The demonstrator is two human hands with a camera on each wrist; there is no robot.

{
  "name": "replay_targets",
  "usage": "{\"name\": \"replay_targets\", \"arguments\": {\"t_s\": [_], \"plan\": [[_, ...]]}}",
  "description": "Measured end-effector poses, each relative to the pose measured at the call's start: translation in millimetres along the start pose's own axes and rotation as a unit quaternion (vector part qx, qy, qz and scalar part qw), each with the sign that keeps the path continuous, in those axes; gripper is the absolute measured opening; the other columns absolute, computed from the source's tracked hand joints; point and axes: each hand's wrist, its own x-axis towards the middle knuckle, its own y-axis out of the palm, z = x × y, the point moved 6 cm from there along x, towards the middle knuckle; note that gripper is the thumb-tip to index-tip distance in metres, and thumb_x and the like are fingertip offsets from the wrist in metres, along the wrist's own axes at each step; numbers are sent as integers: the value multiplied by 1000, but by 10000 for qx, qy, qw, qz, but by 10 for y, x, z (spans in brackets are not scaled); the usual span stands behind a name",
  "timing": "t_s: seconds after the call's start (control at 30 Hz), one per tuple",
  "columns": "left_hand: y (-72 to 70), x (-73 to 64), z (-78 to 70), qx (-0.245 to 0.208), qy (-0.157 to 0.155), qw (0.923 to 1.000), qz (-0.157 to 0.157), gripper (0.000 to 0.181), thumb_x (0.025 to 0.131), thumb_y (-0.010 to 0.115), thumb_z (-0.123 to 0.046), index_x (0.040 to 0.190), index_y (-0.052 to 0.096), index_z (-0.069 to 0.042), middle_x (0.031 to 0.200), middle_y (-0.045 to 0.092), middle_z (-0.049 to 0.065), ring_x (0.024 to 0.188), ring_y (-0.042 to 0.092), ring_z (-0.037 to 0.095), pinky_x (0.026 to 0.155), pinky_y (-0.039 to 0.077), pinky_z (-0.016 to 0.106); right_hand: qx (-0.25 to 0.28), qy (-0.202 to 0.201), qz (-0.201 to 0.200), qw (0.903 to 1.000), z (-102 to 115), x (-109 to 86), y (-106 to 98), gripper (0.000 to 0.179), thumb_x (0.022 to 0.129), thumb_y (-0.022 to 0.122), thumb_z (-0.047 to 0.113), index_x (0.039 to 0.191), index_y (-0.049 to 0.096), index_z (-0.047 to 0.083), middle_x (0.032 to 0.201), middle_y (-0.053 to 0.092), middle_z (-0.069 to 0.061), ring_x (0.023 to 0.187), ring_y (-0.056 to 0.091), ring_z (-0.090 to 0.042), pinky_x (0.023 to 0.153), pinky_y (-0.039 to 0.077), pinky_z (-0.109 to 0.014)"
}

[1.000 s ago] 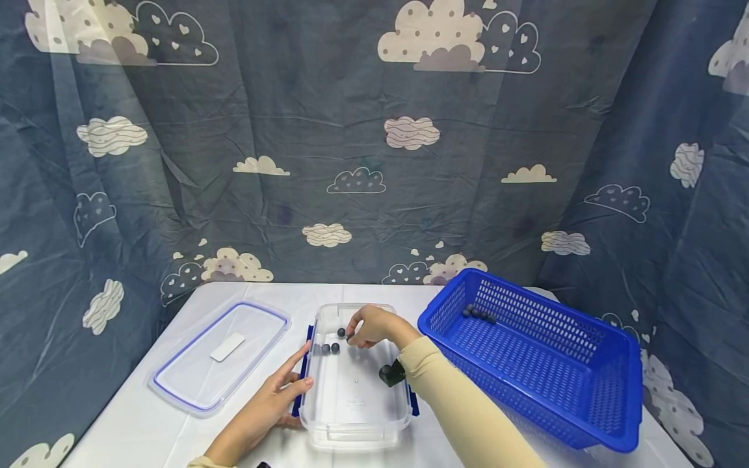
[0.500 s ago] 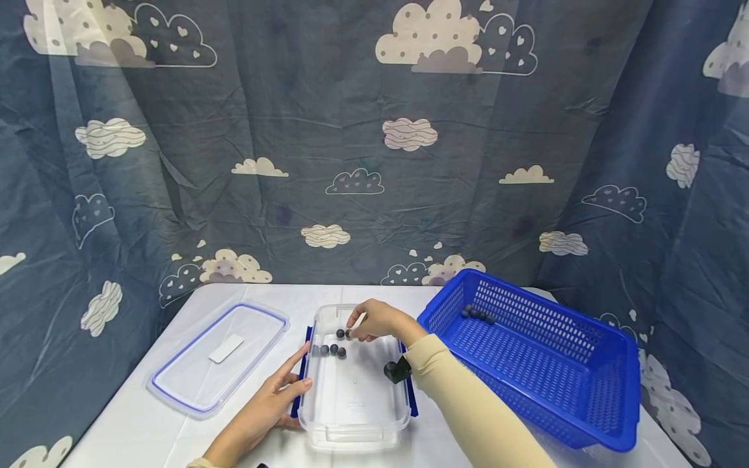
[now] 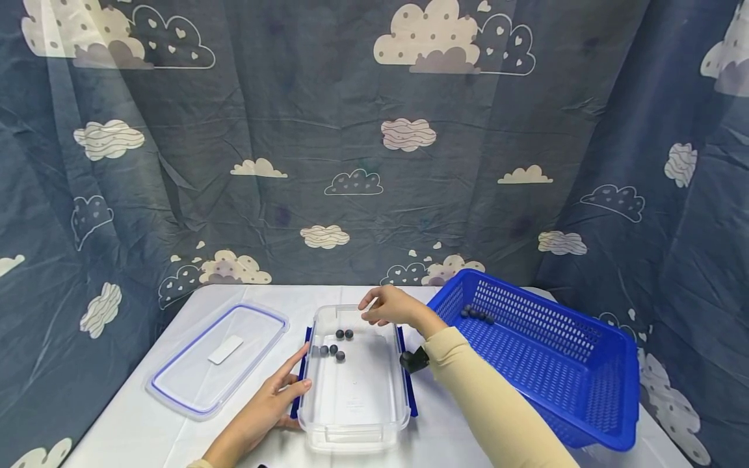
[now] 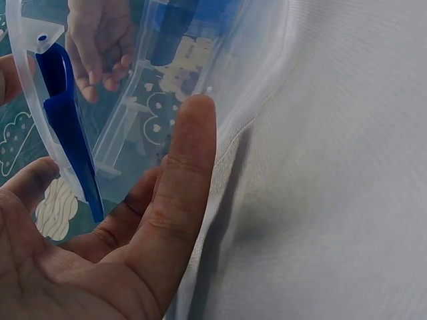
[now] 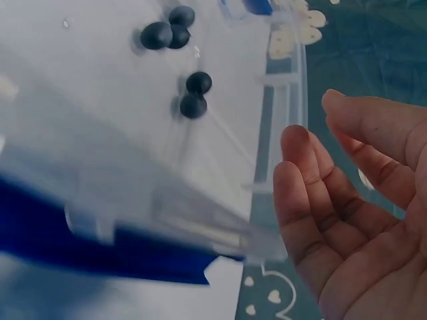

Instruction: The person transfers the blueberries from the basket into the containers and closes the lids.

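Note:
A clear plastic box (image 3: pixel 357 400) with blue side latches (image 4: pixel 70 127) sits lidless on the white table. Inside it lie several small dark balls (image 3: pixel 341 356), a pair (image 5: pixel 195 95) at the back and a group of 3 in front. My left hand (image 3: pixel 270 398) steadies the box's left side, its fingers fairly straight: thumb and forefinger touch the side near the rim, the others sit low beneath it. Over the box's back right corner hovers my right hand (image 3: pixel 398 307), fingers loosely curled with nothing between them, as the right wrist view (image 5: pixel 360 200) also shows.
A blue perforated basket (image 3: pixel 544 364) stands right of the box, several dark balls (image 3: pixel 476 314) at its far left end. On the left lies a clear lid (image 3: pixel 251 328) with a blue seal and white label (image 3: pixel 226 349). A cloud-patterned cloth (image 3: pixel 363 214) hangs behind the table.
My right hand has let go of dark balls inside the box and risen up and right. One ball joined the front group, another the back pair. My left hand has stayed put.

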Motion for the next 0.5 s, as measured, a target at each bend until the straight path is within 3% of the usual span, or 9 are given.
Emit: {"name": "replay_targets", "arguments": {"t_s": [0.33, 0.5], "plan": [[6, -9, -17, -5, -1, 10000, -9, 76, 111, 60, -29, 173, 17, -34, 139, 43, 32, 116, 65, 39, 85, 69, 58, 183, 188, -349, 9990, -190, -70, -330, 25, 103, 71, 12, 125, 70, 0, 109, 76, -20, 109, 75, -37, 90, 68, -39], [6, -7, -10, -29, -15, 10000, 15, 76, 111, 59, -29, 173, 17, -35, 138, 43, 31, 115, 65, 37, 85, 69, 57, 320, 203, -484, 9981, -304, -153, -520, 23, 104, 70, 13, 124, 70, 1, 117, 74, -24, 110, 76, -32, 99, 66, -48]]}}
